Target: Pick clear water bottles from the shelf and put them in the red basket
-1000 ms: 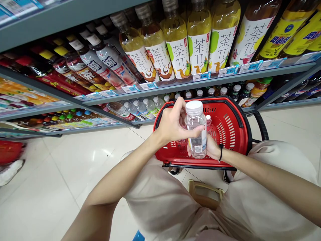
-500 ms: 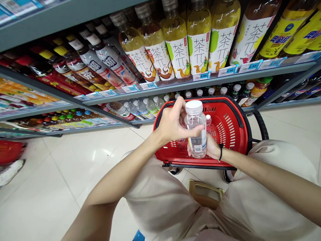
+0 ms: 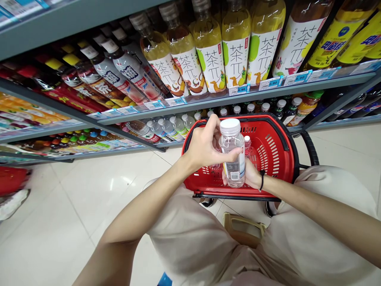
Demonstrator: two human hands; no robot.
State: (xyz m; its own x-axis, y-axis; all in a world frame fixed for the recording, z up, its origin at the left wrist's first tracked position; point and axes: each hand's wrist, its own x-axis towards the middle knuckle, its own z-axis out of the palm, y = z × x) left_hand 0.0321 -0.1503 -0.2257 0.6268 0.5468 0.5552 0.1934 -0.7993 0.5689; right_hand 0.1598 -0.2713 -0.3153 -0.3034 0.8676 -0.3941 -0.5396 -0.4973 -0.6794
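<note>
A clear bottle (image 3: 233, 171) with a white screw cap stands upright, slightly tilted, over a red shopping basket (image 3: 278, 159). My left hand (image 3: 204, 145) curls round its left side, thumb across the front; the fingers behind it are partly hidden. From behind and below, my right hand (image 3: 252, 174) supports the same bottle, its fingertips showing at the left edge. A barcode is visible low on the bottle's label. Inside the basket, another small clear bottle (image 3: 247, 149) with a white cap is partly covered by my hands.
Shelves ahead hold many drinks, including tea bottles (image 3: 236, 55) above a shelf edge (image 3: 196, 104) with price tags. The basket's black handle (image 3: 309, 149) sticks out to the right. A beige stool (image 3: 245, 230) is between my legs. Another person's shoe (image 3: 14, 204) is at far left.
</note>
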